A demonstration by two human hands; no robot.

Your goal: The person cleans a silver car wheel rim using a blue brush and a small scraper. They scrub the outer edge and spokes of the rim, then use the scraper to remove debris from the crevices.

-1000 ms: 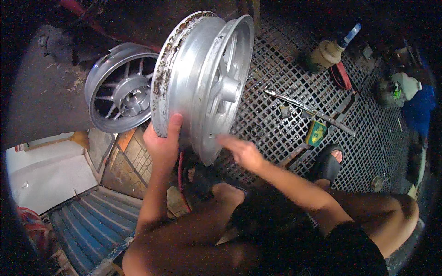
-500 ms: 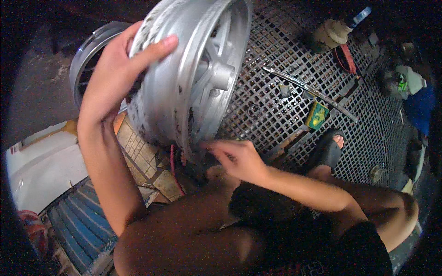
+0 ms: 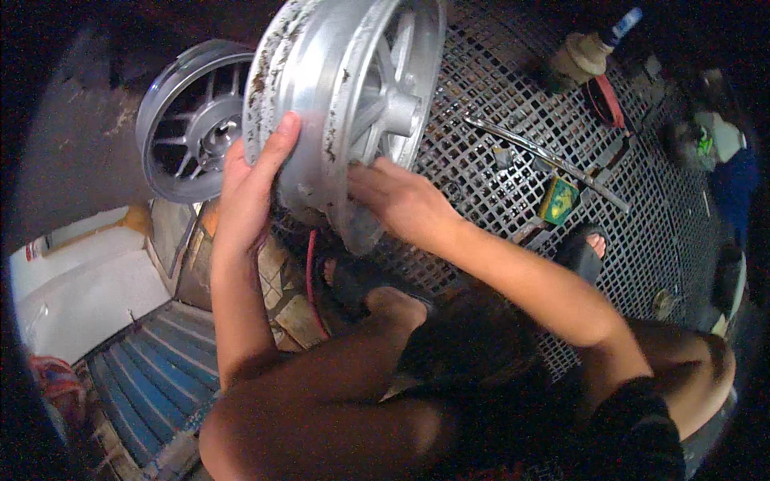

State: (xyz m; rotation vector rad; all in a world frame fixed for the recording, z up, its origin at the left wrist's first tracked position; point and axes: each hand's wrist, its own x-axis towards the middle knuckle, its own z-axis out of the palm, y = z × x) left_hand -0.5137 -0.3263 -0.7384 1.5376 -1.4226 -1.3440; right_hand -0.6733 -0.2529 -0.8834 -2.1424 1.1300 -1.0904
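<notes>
A silver wheel rim point(image 3: 313, 88) with spokes and a protruding hub stands tilted in front of me, its outer band specked with dark grime. My left hand point(image 3: 255, 184) grips it from the left, thumb laid across the band and the other fingers hidden behind the edge. On the right side, my right hand point(image 3: 405, 200) is at the rim's lower lip, its bent fingers closed against the inner edge near the spokes. Fingertips there are partly hidden. Behind, to the left, leans a second spoked wheel rim point(image 3: 164, 164), touched by neither hand.
A grid mat point(image 3: 465, 176) spreads to the right under a long metal bar point(image 3: 545, 160) and a green-yellow sponge point(image 3: 559, 200). Farther off stands a pale container point(image 3: 579, 58) with a blue-handled tool. A pink hose point(image 3: 312, 280) runs by my feet; blue ridged panel point(image 3: 152, 377) lies left.
My left hand has slid lower along the band. My right hand has moved up from the rim's bottom to its inner edge. The rim has turned slightly, revealing more of the second one.
</notes>
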